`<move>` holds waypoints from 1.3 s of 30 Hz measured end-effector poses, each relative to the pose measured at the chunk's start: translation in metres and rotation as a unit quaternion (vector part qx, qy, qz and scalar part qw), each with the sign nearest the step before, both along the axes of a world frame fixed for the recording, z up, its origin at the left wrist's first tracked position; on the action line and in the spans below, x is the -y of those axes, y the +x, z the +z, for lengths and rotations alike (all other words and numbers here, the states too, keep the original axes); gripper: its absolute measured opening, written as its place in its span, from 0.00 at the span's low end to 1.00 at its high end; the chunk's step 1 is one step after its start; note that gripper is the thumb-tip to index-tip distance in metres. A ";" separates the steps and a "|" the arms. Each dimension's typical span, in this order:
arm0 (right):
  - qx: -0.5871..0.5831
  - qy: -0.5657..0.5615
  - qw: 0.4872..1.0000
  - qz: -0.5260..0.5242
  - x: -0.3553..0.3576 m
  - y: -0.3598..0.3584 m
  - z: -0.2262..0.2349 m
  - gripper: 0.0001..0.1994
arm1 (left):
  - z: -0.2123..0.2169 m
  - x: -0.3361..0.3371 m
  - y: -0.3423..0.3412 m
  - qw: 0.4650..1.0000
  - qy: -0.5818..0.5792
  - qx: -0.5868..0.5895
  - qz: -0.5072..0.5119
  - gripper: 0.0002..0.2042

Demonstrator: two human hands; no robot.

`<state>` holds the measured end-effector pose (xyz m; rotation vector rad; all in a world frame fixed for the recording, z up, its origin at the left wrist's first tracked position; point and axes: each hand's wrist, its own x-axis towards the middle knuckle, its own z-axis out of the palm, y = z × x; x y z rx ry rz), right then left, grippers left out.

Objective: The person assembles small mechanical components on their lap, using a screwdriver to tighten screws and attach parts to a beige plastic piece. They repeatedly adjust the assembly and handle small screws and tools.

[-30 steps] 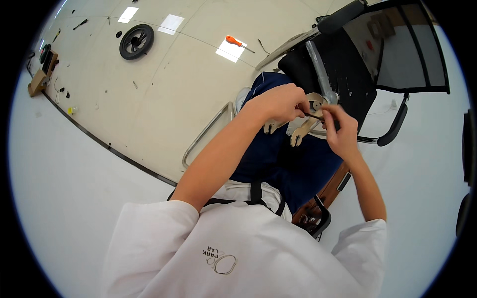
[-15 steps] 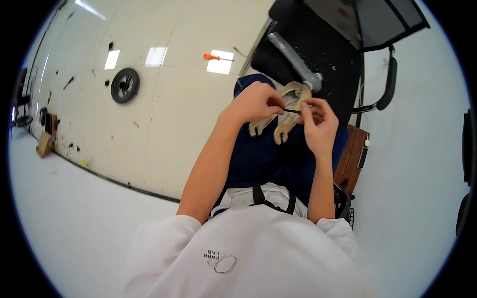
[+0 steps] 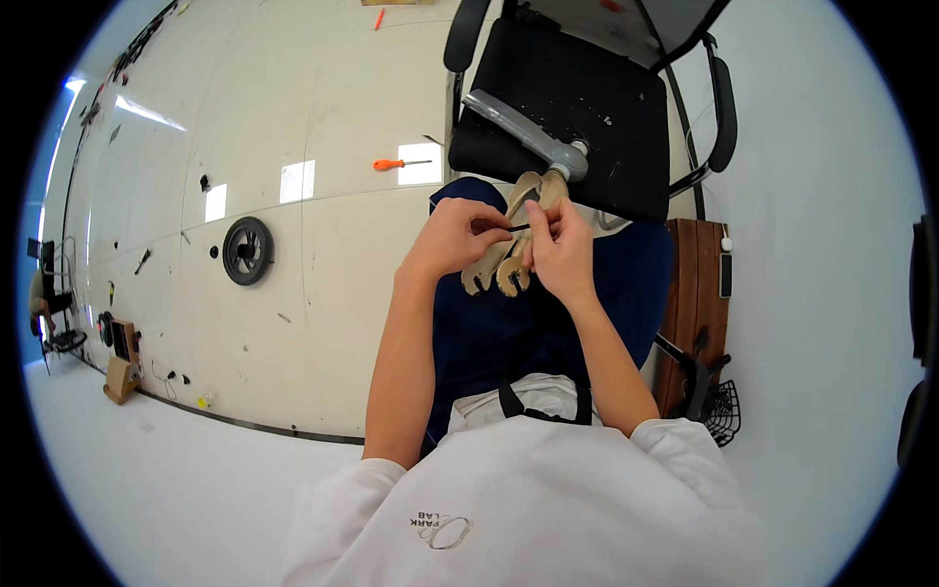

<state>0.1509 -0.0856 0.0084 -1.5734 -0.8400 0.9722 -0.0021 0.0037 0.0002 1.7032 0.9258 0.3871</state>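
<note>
A fork-shaped part lies across my thighs and the chair's front edge, with two beige legs (image 3: 513,272) ending in slotted tips and a grey tube (image 3: 518,127) resting on the seat. Over the legs, a thin black rod (image 3: 518,228) runs between my fingertips. My left hand (image 3: 456,235) pinches its left end between thumb and fingers. At the other end, my right hand (image 3: 564,250) is closed with its thumb by the rod, close against the right leg, which it partly covers. Exactly how the rod meets the fork is hidden.
A black office chair (image 3: 626,137) with armrests stands before me. On the tiled floor to the left are a black wheel (image 3: 246,251), an orange-handled screwdriver (image 3: 401,164) and small scattered parts. A cardboard box (image 3: 119,380) sits farther left; a brown wooden surface (image 3: 690,293) is at right.
The whole view has shifted, bringing more of the chair and floor into sight. Both hands stay on the rod over the fork; my right hand now sits closer against the right leg.
</note>
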 end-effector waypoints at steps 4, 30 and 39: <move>0.081 0.021 0.995 -0.047 -0.002 -0.010 -0.010 0.16 | -0.002 -0.001 0.000 1.000 0.007 0.008 -0.009 0.08; 0.228 0.081 0.970 -0.029 -0.005 -0.007 0.006 0.18 | -0.004 -0.002 -0.003 1.000 -0.013 0.017 -0.016 0.08; 0.149 0.049 0.987 -0.017 -0.007 -0.008 0.002 0.15 | -0.007 -0.003 -0.005 0.999 0.004 0.026 -0.022 0.09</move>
